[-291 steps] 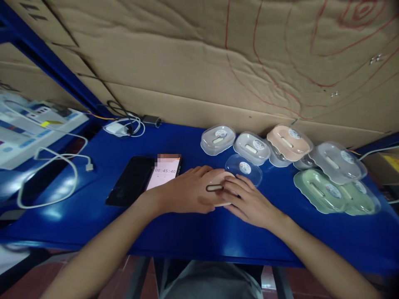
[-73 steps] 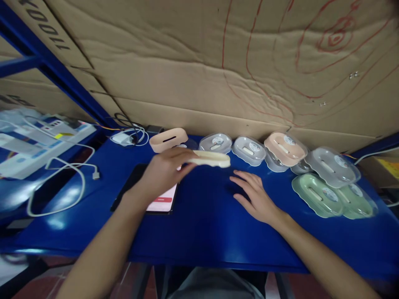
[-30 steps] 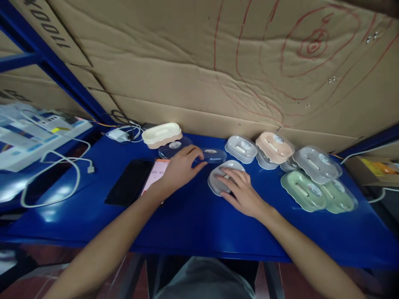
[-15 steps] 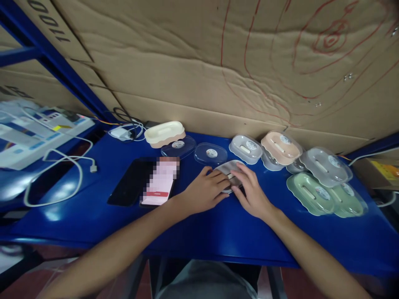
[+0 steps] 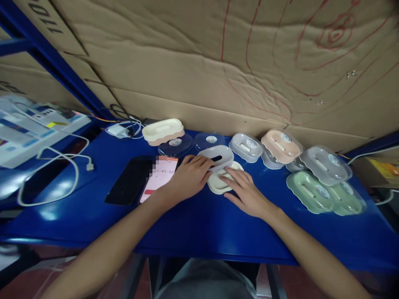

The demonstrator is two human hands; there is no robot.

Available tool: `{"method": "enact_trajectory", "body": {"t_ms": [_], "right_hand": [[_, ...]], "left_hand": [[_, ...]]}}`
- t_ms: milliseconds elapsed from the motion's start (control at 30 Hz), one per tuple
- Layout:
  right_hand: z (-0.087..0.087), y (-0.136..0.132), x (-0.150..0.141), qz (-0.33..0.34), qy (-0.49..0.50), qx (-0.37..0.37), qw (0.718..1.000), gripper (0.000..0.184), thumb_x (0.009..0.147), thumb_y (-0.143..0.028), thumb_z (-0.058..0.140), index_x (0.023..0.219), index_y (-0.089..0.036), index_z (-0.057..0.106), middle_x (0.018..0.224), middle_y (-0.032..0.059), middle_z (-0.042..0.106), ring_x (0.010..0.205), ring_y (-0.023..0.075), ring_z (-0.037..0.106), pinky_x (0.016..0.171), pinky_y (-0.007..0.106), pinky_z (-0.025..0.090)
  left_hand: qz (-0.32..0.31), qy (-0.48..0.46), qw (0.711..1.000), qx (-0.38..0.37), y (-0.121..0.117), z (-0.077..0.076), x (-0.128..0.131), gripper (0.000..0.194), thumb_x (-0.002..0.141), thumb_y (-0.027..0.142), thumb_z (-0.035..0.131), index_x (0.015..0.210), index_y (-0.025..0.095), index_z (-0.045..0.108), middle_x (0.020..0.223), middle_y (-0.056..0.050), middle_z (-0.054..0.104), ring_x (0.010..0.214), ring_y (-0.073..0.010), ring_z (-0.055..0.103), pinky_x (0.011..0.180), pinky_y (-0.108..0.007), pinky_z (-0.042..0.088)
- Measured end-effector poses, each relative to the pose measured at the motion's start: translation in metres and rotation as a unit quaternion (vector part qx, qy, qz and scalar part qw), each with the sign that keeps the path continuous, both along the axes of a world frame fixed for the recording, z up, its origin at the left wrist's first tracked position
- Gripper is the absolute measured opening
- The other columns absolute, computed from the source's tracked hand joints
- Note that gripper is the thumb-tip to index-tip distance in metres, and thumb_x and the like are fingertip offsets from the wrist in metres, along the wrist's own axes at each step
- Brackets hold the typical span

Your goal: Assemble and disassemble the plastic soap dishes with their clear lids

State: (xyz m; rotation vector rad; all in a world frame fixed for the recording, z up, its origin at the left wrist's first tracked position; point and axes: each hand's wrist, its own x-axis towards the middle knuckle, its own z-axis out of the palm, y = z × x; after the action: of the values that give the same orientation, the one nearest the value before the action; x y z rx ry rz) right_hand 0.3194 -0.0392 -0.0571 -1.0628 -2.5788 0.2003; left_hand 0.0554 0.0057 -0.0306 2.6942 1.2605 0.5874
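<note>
Left hand [image 5: 193, 175] pinches the slotted grey oval plastic tray [image 5: 225, 153] by its near-left edge, at the far side of the cream oval plastic dish [image 5: 215, 185]. Right hand [image 5: 247, 194], fingers slightly spread, touches the dish's right side.

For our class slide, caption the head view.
Left hand lifts grey tray; right hand touches cream base.
</note>
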Motion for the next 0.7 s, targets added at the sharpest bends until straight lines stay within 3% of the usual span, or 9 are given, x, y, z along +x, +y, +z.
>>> {"method": "enact_trajectory", "body": {"t_ms": [267, 533, 700], "right_hand": [[0.002, 0.001, 0.003, 0.005, 0.008, -0.025, 1.0, 0.046, 0.111, -0.036, 0.052, 0.157, -0.028, 0.051, 0.162, 0.0128, 0.054, 0.153, 0.0304, 0.048, 0.12, 0.056, 0.048], [0.005, -0.004, 0.001, 0.042, 0.003, -0.035, 0.999, 0.046, 0.106, -0.046, 0.064, 0.148, -0.028, 0.062, 0.146, 0.0117, 0.068, 0.143, 0.0319, 0.057, 0.113, 0.053, 0.052], [0.004, -0.004, 0.0, 0.042, 0.006, -0.036, 0.998, 0.051, 0.105, -0.048, 0.064, 0.152, -0.027, 0.058, 0.146, 0.0129, 0.068, 0.142, 0.032, 0.058, 0.112, 0.054, 0.053]], "left_hand": [[0.017, 0.039, 0.999, 0.025, -0.001, -0.009, 0.01, 0.042, 0.104, 0.006, 0.041, 0.139, 0.015, 0.06, 0.148, -0.016, 0.067, 0.141, -0.0312, 0.061, 0.11, -0.048, 0.051], [0.034, -0.021, 0.998, 0.038, 0.001, 0.0, 0.004, 0.034, 0.108, 0.013, 0.043, 0.137, 0.017, 0.06, 0.136, -0.014, 0.074, 0.126, -0.0293, 0.071, 0.1, -0.045, 0.058], [0.063, -0.044, 0.994, 0.081, 0.008, 0.001, -0.002, 0.038, 0.109, 0.012, 0.041, 0.141, 0.017, 0.061, 0.142, -0.015, 0.071, 0.138, -0.0316, 0.064, 0.111, -0.05, 0.053]]}}
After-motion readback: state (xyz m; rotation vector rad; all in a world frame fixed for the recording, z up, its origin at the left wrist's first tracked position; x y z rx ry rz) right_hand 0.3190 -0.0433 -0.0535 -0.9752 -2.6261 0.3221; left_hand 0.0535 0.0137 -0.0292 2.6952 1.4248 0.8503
